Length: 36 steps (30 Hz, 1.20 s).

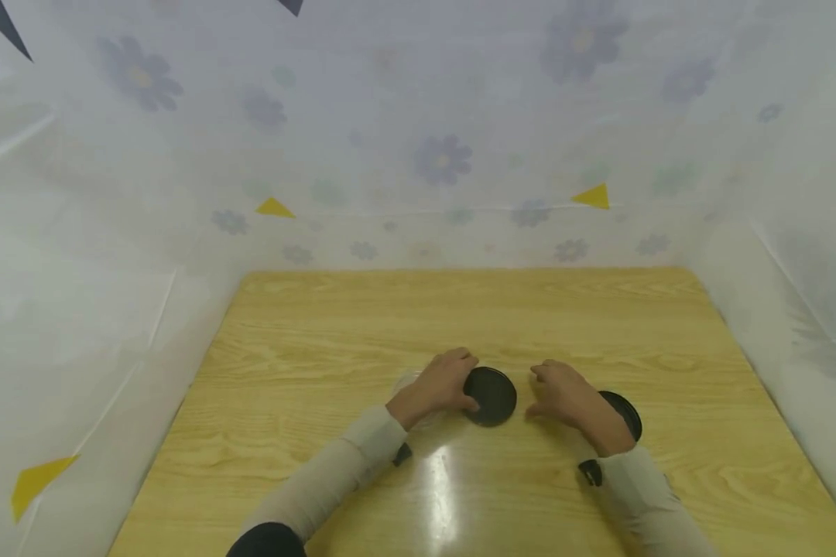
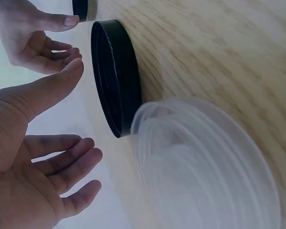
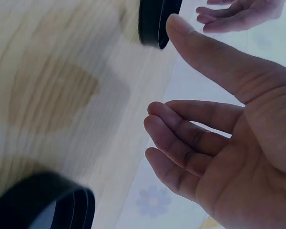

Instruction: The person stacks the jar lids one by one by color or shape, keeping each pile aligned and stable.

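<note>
A round black lid (image 1: pixel 491 396) lies on the wooden table, its hollow side and raised rim showing in the left wrist view. My left hand (image 1: pixel 440 387) is over its left edge, thumb and fingers spread and nothing held. Below that hand's wrist sits a clear round plastic container (image 2: pixel 205 162), mostly hidden by the arm in the head view. To the right of the lid, my right hand (image 1: pixel 567 398) hovers with loosely bent fingers and an empty palm. A second black ring-rimmed lid (image 1: pixel 625 414) lies beside the right wrist, partly covered by it.
The wood-grain table (image 1: pixel 460 309) is enclosed by pale flower-print sheeting (image 1: pixel 390 139) at the back and both sides. Yellow triangles (image 1: pixel 592 196) mark the back sheet. A bright glare streak (image 1: pixel 440 495) crosses the tabletop in front.
</note>
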Each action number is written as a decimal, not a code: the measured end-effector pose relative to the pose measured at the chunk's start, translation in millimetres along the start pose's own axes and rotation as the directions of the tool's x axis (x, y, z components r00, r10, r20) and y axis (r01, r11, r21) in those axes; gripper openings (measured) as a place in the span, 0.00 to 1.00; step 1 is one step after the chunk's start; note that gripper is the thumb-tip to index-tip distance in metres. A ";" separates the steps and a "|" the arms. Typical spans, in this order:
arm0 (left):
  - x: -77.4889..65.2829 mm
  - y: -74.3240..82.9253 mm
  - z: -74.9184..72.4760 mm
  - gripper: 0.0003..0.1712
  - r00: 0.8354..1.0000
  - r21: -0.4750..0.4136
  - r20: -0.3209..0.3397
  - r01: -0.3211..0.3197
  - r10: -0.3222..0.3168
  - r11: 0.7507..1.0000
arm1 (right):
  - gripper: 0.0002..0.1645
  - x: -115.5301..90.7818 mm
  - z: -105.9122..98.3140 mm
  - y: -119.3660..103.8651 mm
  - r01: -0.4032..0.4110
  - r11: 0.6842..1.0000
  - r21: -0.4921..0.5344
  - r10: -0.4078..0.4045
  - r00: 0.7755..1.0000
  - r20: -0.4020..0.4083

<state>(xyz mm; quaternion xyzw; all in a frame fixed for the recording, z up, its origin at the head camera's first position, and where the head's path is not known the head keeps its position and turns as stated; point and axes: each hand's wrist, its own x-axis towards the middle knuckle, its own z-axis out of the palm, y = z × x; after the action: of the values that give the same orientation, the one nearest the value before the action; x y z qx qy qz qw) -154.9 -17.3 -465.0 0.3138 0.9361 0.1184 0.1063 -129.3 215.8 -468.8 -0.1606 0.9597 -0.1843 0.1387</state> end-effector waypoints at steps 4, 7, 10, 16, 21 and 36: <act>4.5 8.4 -0.7 0.43 0.999 0.014 -0.029 -0.023 0.023 1.000 | 0.45 -4.0 -6.9 8.7 -0.004 1.000 0.022 0.004 1.000 -0.027; 7.4 14.6 -1.4 0.43 0.997 0.013 -0.058 -0.044 0.045 0.999 | 0.44 -6.7 -12.7 13.3 0.009 1.000 0.026 -0.008 0.999 -0.052; 9.7 19.8 -2.5 0.44 0.996 0.005 -0.073 -0.047 0.047 0.999 | 0.44 -9.3 -16.7 16.9 0.012 0.999 0.041 -0.010 0.998 -0.062; 16.8 29.7 0.1 0.44 0.996 -0.001 -0.075 -0.055 0.055 0.998 | 0.43 -18.3 -19.0 29.9 -0.013 0.994 0.105 0.023 0.995 -0.097; 21.5 38.5 3.6 0.43 0.994 -0.011 -0.089 -0.067 0.066 0.998 | 0.43 -26.1 -21.9 38.5 -0.024 0.989 0.145 0.041 0.992 -0.119; 41.5 55.5 8.6 0.44 0.998 -0.070 -0.064 -0.008 0.003 0.998 | 0.41 -46.8 -51.7 58.5 -0.062 0.985 0.163 0.087 0.985 -0.149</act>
<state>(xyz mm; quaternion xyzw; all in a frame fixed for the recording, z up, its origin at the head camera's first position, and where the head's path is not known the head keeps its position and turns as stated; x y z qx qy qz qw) -153.8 52.4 -462.3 0.3085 0.9334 0.1613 0.0871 -118.5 300.2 -436.2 -0.0982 0.9553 -0.2662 0.0824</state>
